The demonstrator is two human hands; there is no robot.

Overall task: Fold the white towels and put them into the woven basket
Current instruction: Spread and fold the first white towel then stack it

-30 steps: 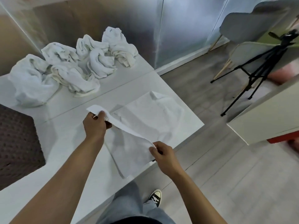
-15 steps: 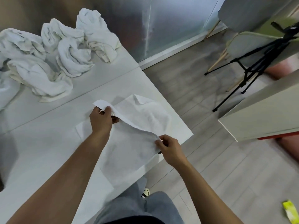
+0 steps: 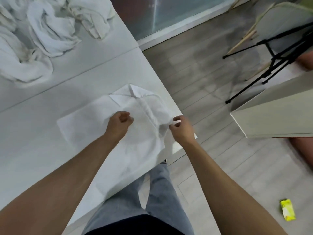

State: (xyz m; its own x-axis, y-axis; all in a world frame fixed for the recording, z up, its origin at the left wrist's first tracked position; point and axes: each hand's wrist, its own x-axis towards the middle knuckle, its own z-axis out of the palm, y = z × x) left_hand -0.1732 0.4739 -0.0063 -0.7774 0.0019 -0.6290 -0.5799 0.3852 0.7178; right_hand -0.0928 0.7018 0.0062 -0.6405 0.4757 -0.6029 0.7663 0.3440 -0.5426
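A white towel lies partly folded on the white table, close to the table's right corner, with a small turned-over corner at its far end. My left hand sits on the towel's middle, fingers curled round a fold of cloth. My right hand pinches the towel's right edge just over the table's edge. Several crumpled white towels are heaped at the far left of the table. The woven basket is out of view.
The table's edge runs diagonally just right of my hands, with grey floor beyond. A black tripod and a chair stand at the far right. A white cabinet top juts in from the right. A yellow packet lies on the floor.
Both hands carried the lifted towel edge forward and down, so the towel now lies folded over itself. My view swung down and right, and the basket left the frame.
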